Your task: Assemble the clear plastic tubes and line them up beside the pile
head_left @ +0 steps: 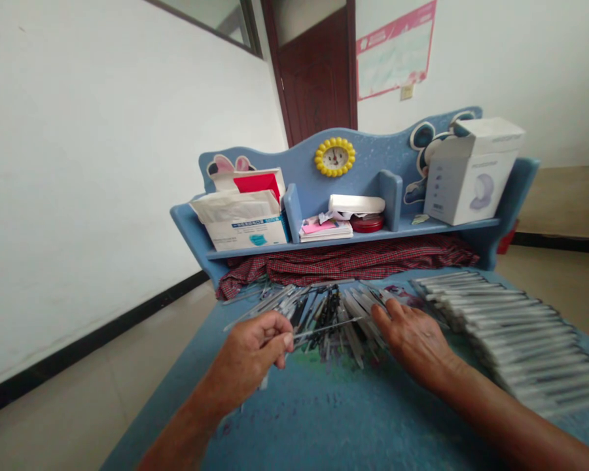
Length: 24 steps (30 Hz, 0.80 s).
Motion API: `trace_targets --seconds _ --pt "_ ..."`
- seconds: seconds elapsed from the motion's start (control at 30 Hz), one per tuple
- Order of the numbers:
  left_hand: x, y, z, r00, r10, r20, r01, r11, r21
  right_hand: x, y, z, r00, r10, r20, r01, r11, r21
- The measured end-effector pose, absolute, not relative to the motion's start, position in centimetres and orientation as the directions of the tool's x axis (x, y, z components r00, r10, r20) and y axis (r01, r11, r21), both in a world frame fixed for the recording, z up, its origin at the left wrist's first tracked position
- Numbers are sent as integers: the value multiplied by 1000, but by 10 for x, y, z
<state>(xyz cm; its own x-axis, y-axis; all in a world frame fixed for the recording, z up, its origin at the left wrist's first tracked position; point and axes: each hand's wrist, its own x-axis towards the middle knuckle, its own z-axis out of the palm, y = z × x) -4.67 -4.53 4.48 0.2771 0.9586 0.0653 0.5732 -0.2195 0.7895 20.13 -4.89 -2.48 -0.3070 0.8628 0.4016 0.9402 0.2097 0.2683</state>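
My left hand [258, 347] is closed in a pinch on a thin pen refill [328, 325]. The refill points right, over a loose pile of pen parts [324, 314]: clear and white tubes mixed with dark pieces. At the pile's right side is my right hand [415, 337], palm down, its fingers reaching onto the pale tubes and slightly apart. Its thumb and fingertips are partly hidden. Right of that hand lies a long stack of clear pens [525, 333] in rows, blurred.
The blue desk [324, 418] has a raised shelf at the back. On it stand an opened mask box [250, 229], papers [326, 230], a red round tin [367, 224] and a white box [471, 173]. A red checked cloth [343, 261] lies beneath the shelf.
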Motion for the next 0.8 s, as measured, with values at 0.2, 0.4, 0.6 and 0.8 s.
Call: trace_targets --seconds 0.2,0.4,0.6,0.8 --pt "-45 -47 43 285 957 47 573 -210 792 201 -49 -25 -296 881 370 945 213 250" --pt "-44 -47 42 291 955 54 578 -220 786 200 -50 -25 -317 878 357 938 235 254" --pt "-43 -46 42 306 951 36 568 -213 795 201 -51 -24 -323 879 351 936 242 257" --pt "-42 -47 43 319 948 21 554 -204 807 200 -51 -24 -319 872 370 937 232 260"
